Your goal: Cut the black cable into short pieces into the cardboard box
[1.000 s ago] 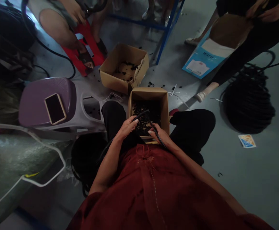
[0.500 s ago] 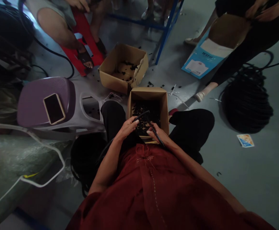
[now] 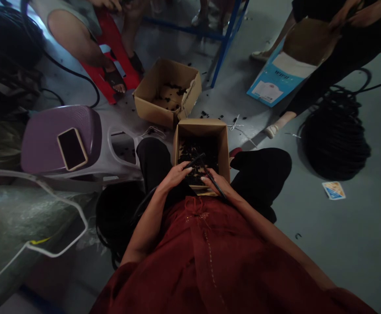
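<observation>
My left hand [image 3: 176,175] is closed around a black rubber-like cord [image 3: 195,160], whose free end sticks out to the right over an open cardboard box [image 3: 223,148]. More of this cord runs back along my left forearm. In my right hand [image 3: 219,181] is a slim dark tool [image 3: 217,186], its far end close to the cord's tip and its near end lying toward my wrist. The tool's exact kind cannot be made out. Short black pieces [image 3: 192,145] lie in the box between my knees, beneath both hands.
A second cardboard box [image 3: 151,108] holds scattered black pieces. Left stands a purple-topped stool [image 3: 42,139] with a phone [image 3: 72,149] on it. A coil of black cord [image 3: 336,135] lies at right. One person sits on a red stool [image 3: 100,83]; another holds a blue box [image 3: 272,85].
The cord's tip in my left hand has dropped slightly and now sits nearer the tool's end. The whole view has shifted a little; both hands keep their hold.
</observation>
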### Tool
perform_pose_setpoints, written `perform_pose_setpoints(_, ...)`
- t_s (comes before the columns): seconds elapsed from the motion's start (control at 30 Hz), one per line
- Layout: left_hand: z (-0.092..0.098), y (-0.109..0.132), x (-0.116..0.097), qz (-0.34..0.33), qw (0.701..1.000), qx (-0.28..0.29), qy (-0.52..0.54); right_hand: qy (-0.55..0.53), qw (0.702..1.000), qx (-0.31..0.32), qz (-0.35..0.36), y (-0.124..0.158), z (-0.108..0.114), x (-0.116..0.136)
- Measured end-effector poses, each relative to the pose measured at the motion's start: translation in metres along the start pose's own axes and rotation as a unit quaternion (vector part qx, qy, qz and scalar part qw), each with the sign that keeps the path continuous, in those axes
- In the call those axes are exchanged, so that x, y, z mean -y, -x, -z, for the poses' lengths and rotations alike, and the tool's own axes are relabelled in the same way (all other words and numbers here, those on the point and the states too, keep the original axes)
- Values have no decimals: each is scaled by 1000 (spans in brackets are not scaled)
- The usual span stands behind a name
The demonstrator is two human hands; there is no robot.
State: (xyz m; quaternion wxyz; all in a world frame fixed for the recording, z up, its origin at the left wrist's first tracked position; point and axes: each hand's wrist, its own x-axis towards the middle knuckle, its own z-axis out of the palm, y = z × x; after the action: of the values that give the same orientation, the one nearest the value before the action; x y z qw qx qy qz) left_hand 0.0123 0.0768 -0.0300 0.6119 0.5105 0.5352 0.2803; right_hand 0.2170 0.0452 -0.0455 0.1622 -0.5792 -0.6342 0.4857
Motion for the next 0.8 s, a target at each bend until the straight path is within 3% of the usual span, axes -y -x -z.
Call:
perform_pose_setpoints(0.47,-1,1,3,-25,996,26,-83,48,999,-13,-7,5,-3,-5)
perform_pose_setpoints(0.8,3,-3,4,0,997,79,4,92,995,-38,8,4,-4,-10)
